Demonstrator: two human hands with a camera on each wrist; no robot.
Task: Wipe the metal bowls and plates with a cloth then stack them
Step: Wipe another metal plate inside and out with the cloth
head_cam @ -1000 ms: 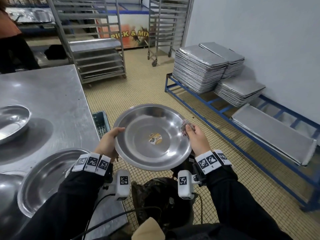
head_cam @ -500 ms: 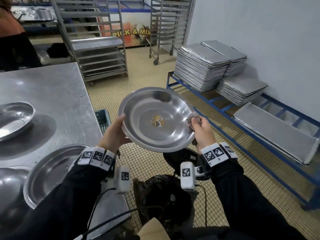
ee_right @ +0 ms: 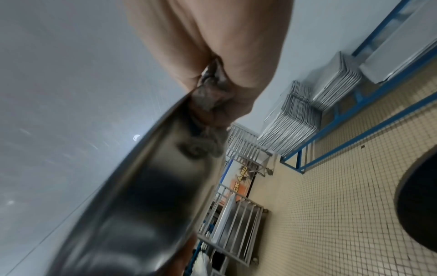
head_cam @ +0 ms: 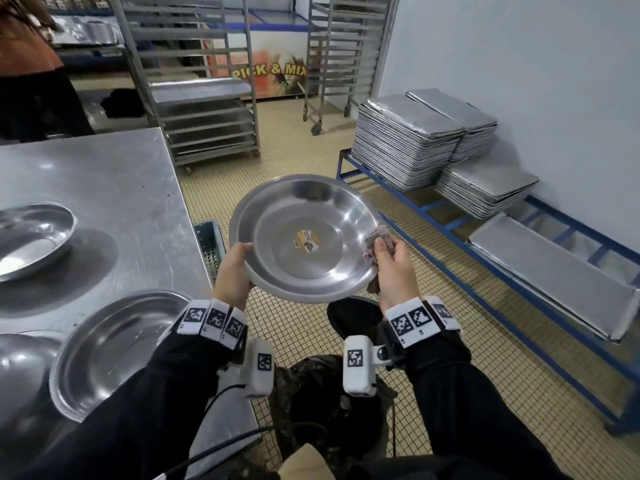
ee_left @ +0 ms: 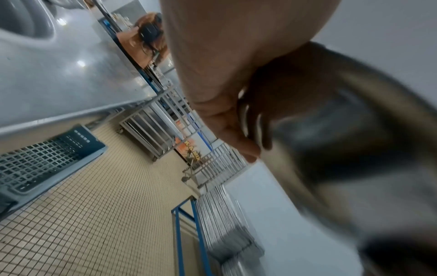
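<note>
I hold a round metal plate (head_cam: 304,237) with a sticker at its centre, tilted toward me above the tiled floor. My left hand (head_cam: 235,268) grips its left rim, thumb on top; the left wrist view shows those fingers (ee_left: 236,138) curled under the plate's underside (ee_left: 343,130). My right hand (head_cam: 389,261) pinches a small grey-pink cloth (head_cam: 377,239) against the right rim. In the right wrist view the cloth (ee_right: 208,97) is wrapped over the plate's edge (ee_right: 151,168). Another plate (head_cam: 114,348) and a bowl (head_cam: 31,237) lie on the steel table (head_cam: 114,188).
A second bowl (head_cam: 17,372) sits at the table's near left. A dark bin (head_cam: 318,403) stands below my hands, a grey crate (head_cam: 207,244) beside the table. Stacked baking trays (head_cam: 405,140) rest on a blue rack on the right. Wheeled racks (head_cam: 204,91) stand behind; a person (head_cam: 31,71) at far left.
The plate has risen and tilted more toward me. My right hand with the cloth has slid along the right rim; my left hand keeps its grip.
</note>
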